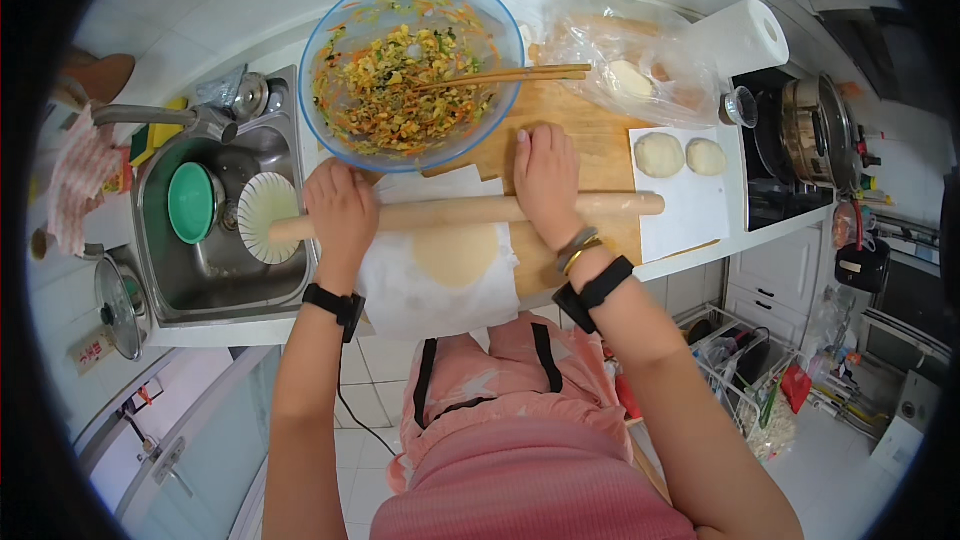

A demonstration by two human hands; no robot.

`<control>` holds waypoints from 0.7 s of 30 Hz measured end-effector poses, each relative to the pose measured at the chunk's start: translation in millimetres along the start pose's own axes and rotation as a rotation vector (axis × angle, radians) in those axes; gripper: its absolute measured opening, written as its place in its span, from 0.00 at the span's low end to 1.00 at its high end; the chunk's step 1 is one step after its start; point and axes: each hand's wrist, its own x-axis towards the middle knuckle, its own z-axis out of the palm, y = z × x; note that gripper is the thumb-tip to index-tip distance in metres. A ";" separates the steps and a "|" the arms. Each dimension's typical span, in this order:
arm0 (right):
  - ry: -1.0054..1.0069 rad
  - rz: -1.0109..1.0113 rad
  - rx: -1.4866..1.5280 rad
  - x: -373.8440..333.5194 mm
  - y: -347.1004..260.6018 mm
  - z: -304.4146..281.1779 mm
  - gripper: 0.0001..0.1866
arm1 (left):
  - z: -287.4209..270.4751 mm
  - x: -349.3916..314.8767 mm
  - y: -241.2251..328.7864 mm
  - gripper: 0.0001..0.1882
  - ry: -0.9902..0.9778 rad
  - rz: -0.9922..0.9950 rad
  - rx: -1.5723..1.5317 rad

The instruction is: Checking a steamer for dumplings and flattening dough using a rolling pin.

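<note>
A long wooden rolling pin (440, 213) lies across the board in front of me. My left hand (341, 210) is closed over its left part, with the fingers bent down past it. Toward its right part, my right hand (548, 185) bears on it with the palm, fingers together beyond the pin. Just on the near side of the pin, a flat pale round of dough (457, 254) shows at the white paper sheet (400, 290); whether it lies on or under the paper, I cannot tell. The sheet hangs over the counter's front edge.
A large bowl (312, 105) of chopped filling with chopsticks (510, 76) stands behind my hands. Two dough balls (660, 155) sit on paper at right, near a plastic bag (630, 50) and paper roll (755, 35). Left is a sink (225, 305); far right, a pot (810, 130).
</note>
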 end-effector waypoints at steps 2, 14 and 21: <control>-0.089 -0.080 0.063 -0.5 5.5 -5.0 0.11 | -1.2 -11.2 -8.1 0.12 -0.244 0.052 -0.128; -0.421 -0.476 0.031 -52.1 30.0 -62.6 0.23 | -71.4 -18.2 -36.9 0.24 -0.520 0.360 -0.229; -0.352 -0.460 0.121 -59.2 -4.1 -36.1 0.21 | -77.1 -48.0 -65.2 0.15 -0.562 0.200 -0.298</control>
